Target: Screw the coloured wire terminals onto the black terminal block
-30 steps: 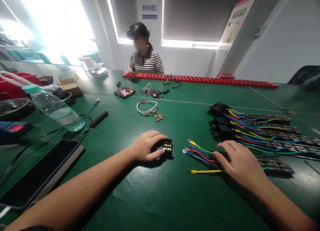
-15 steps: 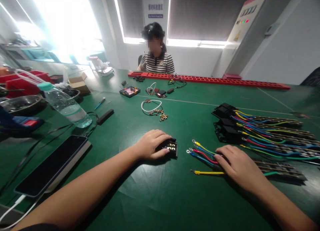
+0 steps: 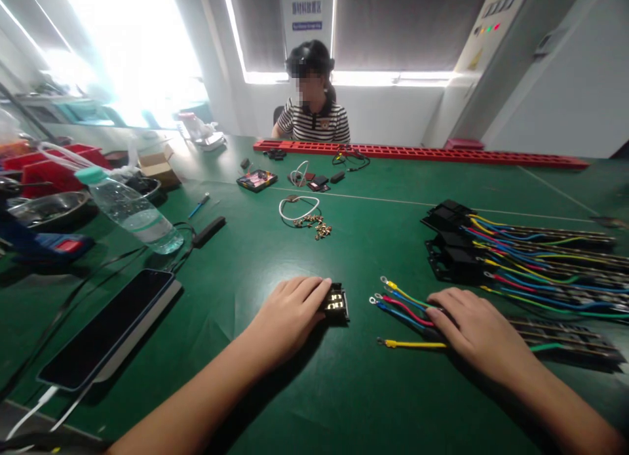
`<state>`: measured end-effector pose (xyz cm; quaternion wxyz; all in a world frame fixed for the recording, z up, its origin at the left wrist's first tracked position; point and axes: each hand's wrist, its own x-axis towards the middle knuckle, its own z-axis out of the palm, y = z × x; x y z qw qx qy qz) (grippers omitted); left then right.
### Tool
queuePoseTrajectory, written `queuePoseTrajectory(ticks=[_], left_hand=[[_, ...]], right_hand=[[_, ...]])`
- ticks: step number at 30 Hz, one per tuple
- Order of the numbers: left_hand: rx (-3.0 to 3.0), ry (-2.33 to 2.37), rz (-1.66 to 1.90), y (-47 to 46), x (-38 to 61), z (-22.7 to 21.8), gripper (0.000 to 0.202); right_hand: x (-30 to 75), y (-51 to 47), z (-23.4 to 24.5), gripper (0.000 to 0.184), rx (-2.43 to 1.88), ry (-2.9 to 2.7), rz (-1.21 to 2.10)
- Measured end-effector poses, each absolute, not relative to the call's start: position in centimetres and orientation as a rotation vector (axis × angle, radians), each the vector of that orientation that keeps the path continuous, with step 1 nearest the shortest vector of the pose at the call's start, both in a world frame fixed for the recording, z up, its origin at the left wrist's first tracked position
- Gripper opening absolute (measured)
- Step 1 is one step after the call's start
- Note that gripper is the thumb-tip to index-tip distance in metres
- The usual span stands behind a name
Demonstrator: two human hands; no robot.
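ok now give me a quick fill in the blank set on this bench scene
1. The right hand lies on the ring-terminal wires; the left hand rests on a ____ terminal block.
2. The lone wire nearest the camera is ____.
3. The person across the table wears a ____ shirt.
4. The table mat is ____.

Missing words: black; yellow; striped; green

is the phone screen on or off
Off: the phone screen is plain black, with no picture or glow on it.
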<state>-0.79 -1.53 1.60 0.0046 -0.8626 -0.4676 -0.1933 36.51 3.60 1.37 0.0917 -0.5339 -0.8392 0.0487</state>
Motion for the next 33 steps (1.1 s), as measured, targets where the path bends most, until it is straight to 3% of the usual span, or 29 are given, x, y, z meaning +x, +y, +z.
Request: queuePoseTrajectory(ticks=[15, 24, 33], left_hand=[[-2.712, -1.360, -0.784, -3.1, -1.2, 0.8, 0.051], [-2.602, -1.461, -0.756, -4.3, -0.9, 0.2, 0.069], [-2.587, -1.445, -0.862, -12.1, -1.7, 0.8, 0.051]], right_hand=[[35.4, 2.8, 2.4, 0.051, -1.643, -2.490, 0.225], [36.0, 3.1, 1.8, 0.053, -1.620, -2.487, 0.197], [36.6, 3.7, 1.1, 0.060, -1.602, -2.494, 0.167]])
